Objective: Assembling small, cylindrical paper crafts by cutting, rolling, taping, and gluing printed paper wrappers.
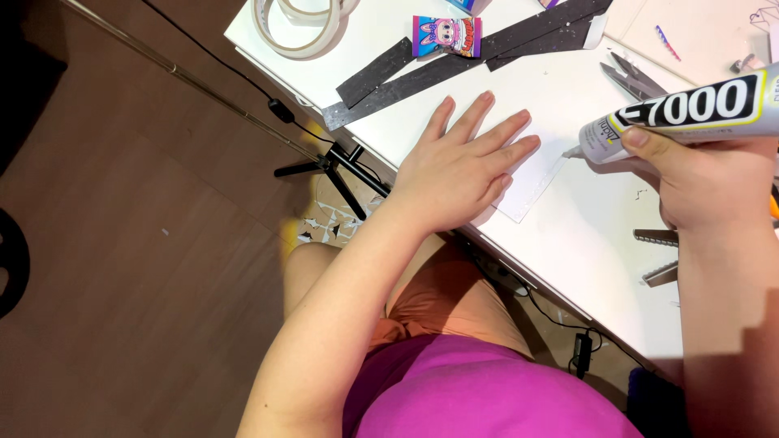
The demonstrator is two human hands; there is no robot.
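Nearest the camera, the person's lap is filling the bottom of the view, and a cable with a small black box [581, 350] is hanging below the near edge of the white table [584, 243].

The left hand [454, 174] is lying flat and spread wide, palm down, pressing the white card [531, 182] against the table close to that near edge; the palm is hiding much of the card. Just right of the card, the right hand [706, 182] is wrapping around a glue tube [690, 113], its nozzle touching the card's right edge. The tube's far end is running out of the picture, and so is the right forearm.

Right of the card and nearer the camera, grey toothed strips [659, 253] are poking out from behind the right arm, only partly visible. Between the card and these strips the tabletop is lying bare.

Beyond the card, long dark glittery strips [454, 69] are lying slantwise, with a small pink and blue packet [446, 36] touching them. Beyond and right of the card, scissors [633, 79] are resting, half hidden by the tube. Farthest, at the table's left corner, tape rolls [296, 24] are sitting, cut off by the top of the picture.
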